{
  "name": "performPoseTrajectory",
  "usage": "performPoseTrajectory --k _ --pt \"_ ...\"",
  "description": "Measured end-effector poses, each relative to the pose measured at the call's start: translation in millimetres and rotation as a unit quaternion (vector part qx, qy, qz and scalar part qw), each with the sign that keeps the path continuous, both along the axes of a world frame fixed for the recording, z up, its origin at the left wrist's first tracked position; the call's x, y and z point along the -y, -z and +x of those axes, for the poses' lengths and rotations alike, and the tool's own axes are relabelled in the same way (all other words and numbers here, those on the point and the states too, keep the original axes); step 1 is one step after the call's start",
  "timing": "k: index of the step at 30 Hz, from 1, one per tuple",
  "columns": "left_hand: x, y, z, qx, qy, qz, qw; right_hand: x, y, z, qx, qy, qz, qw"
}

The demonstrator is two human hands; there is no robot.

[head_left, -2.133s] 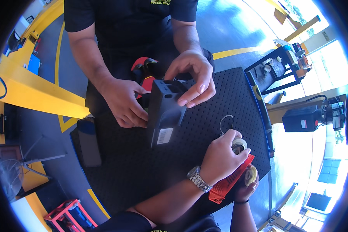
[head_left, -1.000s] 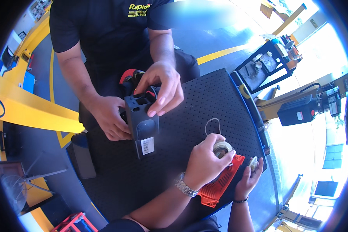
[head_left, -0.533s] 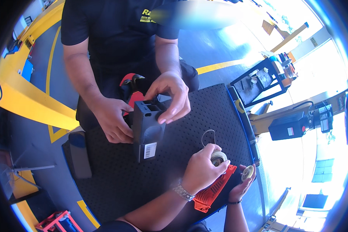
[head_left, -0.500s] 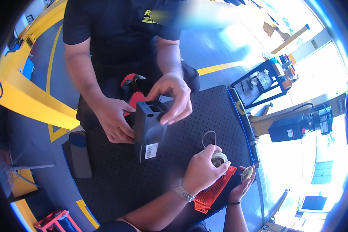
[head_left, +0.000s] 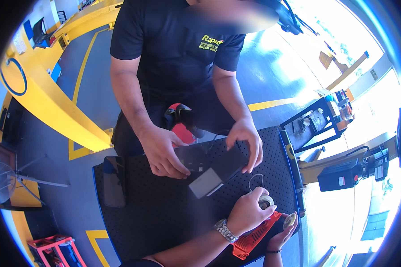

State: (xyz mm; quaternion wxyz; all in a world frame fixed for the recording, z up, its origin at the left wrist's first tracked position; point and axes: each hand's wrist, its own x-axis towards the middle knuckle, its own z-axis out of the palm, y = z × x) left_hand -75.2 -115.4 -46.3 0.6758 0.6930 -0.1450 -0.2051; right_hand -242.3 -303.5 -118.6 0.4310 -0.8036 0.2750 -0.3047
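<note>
By the cover [head_left: 255, 236], left hand [head_left: 247, 211] clasps a spool [head_left: 266, 202], right hand [head_left: 278, 240] cups a disc [head_left: 290, 220], likely stopping both rolling.

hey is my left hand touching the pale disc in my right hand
Apart. The head view shows the left hand's thumb stopping short of the pale disc, with the orange part's upper end visible between them.
</note>
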Motion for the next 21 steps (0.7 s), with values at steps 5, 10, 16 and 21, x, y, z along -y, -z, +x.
performPoseTrajectory --k 5,10,16,21 --pt "-0.3 0.1 0.9 0.007 0.003 0.006 1.0 -2.2 -2.4 3.2 0.005 -0.004 0.005 1.0" --pt "1.9 3.0 0.1 0.012 -0.002 0.008 1.0 -0.7 -2.8 2.0 0.001 -0.015 0.012 1.0" --pt "2.2 3.6 -0.4 -0.002 -0.002 -0.004 1.0 1.0 0.6 -0.4 -0.025 -0.003 -0.002 1.0" --pt "1.0 2.3 -0.4 -0.013 0.0 -0.008 1.0 0.7 2.4 -1.1 -0.026 -0.003 0.005 1.0"
